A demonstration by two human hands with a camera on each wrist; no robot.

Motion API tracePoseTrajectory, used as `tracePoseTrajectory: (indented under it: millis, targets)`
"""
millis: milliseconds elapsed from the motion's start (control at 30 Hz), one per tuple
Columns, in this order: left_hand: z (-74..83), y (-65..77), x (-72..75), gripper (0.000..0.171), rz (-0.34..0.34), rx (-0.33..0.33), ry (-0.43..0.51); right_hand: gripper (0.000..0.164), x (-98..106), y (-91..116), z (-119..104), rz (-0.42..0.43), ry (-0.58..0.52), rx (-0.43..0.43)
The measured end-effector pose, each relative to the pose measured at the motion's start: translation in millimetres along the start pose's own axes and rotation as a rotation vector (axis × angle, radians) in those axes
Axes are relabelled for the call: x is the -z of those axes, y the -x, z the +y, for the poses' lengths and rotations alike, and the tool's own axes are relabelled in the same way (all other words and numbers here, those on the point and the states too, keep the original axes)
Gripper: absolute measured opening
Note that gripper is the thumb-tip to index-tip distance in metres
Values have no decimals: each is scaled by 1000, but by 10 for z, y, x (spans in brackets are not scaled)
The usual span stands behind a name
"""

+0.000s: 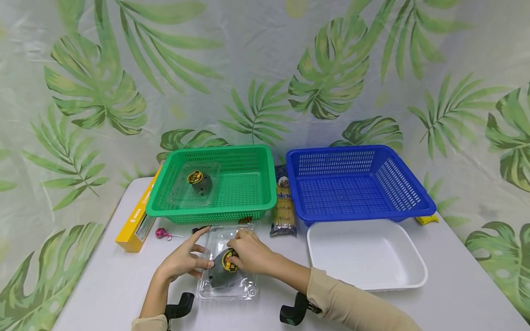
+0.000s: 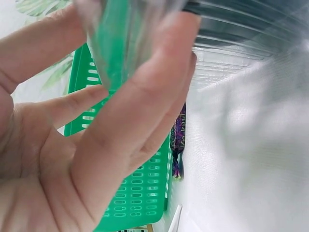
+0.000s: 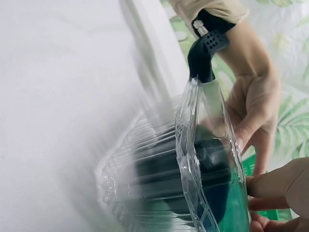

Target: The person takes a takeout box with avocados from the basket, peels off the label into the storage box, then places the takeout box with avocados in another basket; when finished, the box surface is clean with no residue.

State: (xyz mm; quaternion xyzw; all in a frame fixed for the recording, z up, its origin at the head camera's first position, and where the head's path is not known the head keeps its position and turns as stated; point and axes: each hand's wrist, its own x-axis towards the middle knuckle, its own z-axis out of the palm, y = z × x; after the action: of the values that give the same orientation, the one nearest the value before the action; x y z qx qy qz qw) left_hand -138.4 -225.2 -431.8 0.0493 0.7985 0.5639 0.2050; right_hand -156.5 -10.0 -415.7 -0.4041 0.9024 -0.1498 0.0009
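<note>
"What does the head view show?"

"My left hand [image 1: 185, 258] grips the clear clamshell container [image 1: 219, 244] by its edge, while my right hand [image 1: 252, 253] bends over its other side. The container, a dark piece [image 1: 221, 276] showing through it, is just in front of the green basket [image 1: 211, 214]. A second clamshell [image 1: 185, 196] lies inside that basket, toward its left end."

"And the left wrist view?"

"Clear plastic sits between my left digits. The ribbed underside shows, so this side looks lifted. A purple wrapper [image 2: 179, 137] lies beside the green basket."

"From the right wrist?"

"My right fingers touch the lid; whether they pinch it, I can't tell. Nor can I tell whether the seam is fastened."

"So which step is this?"

"I'd judge it two-handed handling of the container, perhaps at its lid. The next move calls for a level hold and light pressure, lest thin plastic buckle."
</note>
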Motion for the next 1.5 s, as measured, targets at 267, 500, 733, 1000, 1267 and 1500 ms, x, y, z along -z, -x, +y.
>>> tracePoseTrajectory:
  millis: [267, 500, 733, 1000, 1267, 1500]
  targets:
    - [10, 13, -5, 96, -13, -3, 9, 14, -21, -30, 22, 1, -22, 31]
    - [-1, 8, 0, 96, -8, 6, 4, 16, 8, -48, 76, -50, -77, 78]
    - [1, 16, 11, 95, -19, 3, 8, 26, 54, -113, 152, -181, -70, 156]
    - [0, 9, 15, 95, -16, 8, 2, 24, 85, -175, 178, -263, -82, 226]
    - [-3, 6, 18, 95, -21, 7, 13, 7, 96, -209, 167, -234, -33, 307]
    - [-10, 6, 23, 95, -26, 3, 19, 16, 105, -267, 166, -258, 31, 378]
